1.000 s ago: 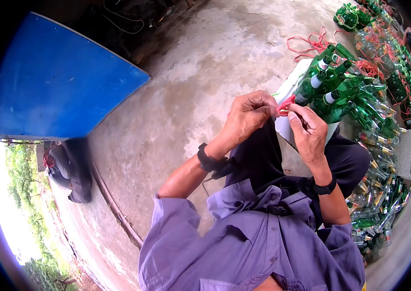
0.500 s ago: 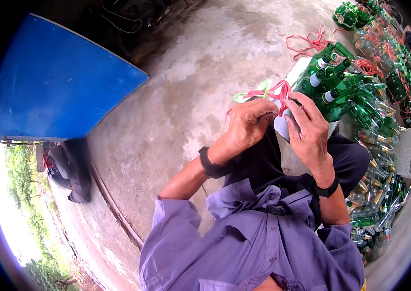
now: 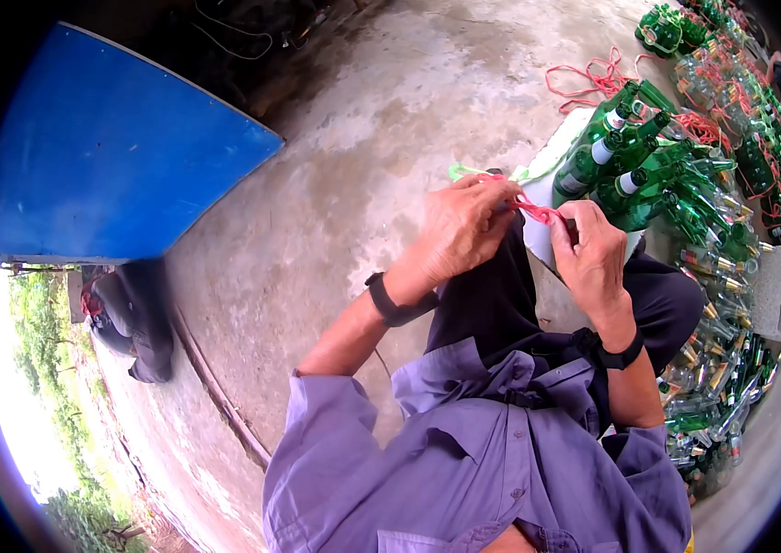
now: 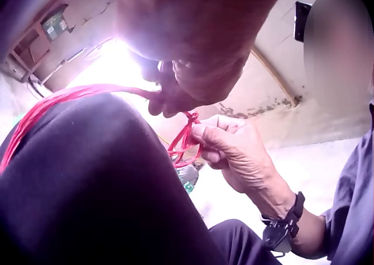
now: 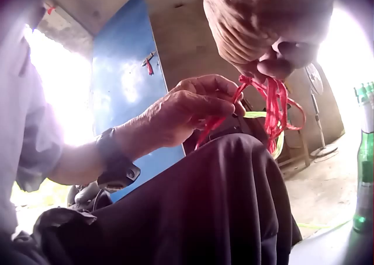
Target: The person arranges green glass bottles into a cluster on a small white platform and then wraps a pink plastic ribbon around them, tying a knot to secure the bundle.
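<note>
Red plastic twine [image 3: 534,210] runs between the two hands above the knees. My left hand [image 3: 466,227] pinches one part of it between thumb and fingers. My right hand [image 3: 593,256] pinches the other end close by. In the right wrist view, loops of the twine [image 5: 274,110] hang below the right hand [image 5: 266,28], and a knot shows at its fingertips. A long red tail [image 4: 82,93] drapes over the dark trouser knee [image 4: 99,166] in the left wrist view. Light green twine [image 3: 464,171] pokes out beyond the left fingers.
Green bottles [image 3: 625,166] stand by a white surface [image 3: 538,241] just past the right hand. Many more bottles [image 3: 722,359] lie heaped at the right, near a pale block [image 3: 773,293]. Loose red twine [image 3: 593,81] lies on the concrete floor [image 3: 335,175]. A blue panel [image 3: 123,147] is at the left.
The red twine was bunched between the fingertips, then fanned into loops above the left hand. Now a short stretch of it spans the hands, which have moved slightly apart.
</note>
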Action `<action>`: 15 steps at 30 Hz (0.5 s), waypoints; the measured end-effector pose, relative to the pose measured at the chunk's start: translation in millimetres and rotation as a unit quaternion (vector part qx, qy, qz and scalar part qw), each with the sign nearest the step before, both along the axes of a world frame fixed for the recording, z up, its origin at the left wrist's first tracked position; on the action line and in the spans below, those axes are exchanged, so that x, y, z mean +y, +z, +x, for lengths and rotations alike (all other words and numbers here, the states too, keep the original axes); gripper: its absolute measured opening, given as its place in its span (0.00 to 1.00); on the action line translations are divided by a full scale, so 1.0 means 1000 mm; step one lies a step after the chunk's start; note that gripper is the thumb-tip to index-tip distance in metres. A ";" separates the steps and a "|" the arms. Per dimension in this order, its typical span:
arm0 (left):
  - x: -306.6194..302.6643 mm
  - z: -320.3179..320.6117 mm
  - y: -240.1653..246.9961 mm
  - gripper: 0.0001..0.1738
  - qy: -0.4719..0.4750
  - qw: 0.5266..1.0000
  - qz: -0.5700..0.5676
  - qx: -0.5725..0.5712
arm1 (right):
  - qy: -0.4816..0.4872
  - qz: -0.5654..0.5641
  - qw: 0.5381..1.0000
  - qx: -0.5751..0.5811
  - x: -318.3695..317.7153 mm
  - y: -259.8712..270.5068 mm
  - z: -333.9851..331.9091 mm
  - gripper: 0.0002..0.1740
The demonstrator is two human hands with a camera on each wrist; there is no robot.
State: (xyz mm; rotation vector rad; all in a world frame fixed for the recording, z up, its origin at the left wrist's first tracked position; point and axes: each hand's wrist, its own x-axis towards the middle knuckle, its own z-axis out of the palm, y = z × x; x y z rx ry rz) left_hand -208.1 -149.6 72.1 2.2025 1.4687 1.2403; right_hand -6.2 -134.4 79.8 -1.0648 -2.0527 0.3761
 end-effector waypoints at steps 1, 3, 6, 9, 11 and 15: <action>0.001 -0.002 0.002 0.14 0.000 1.000 0.000 0.000 | 0.000 0.000 1.000 0.000 0.000 -0.001 0.001 0.08; 0.003 -0.006 0.006 0.14 0.014 0.998 -0.056 -0.015 | -0.003 -0.115 0.991 0.075 0.002 -0.003 0.001 0.06; 0.002 -0.010 0.011 0.15 -0.002 0.994 -0.095 -0.058 | -0.015 -0.187 0.967 0.172 0.006 -0.010 -0.002 0.06; 0.003 -0.012 0.014 0.14 -0.067 0.950 -0.232 -0.198 | -0.027 -0.265 0.938 0.224 0.008 -0.002 0.001 0.06; 0.004 -0.011 0.016 0.14 -0.117 0.895 -0.317 -0.292 | -0.026 -0.270 0.932 0.241 0.010 -0.002 0.004 0.07; 0.009 -0.006 0.023 0.14 -0.153 0.859 -0.364 -0.326 | -0.013 -0.367 0.859 0.357 0.011 0.002 0.009 0.07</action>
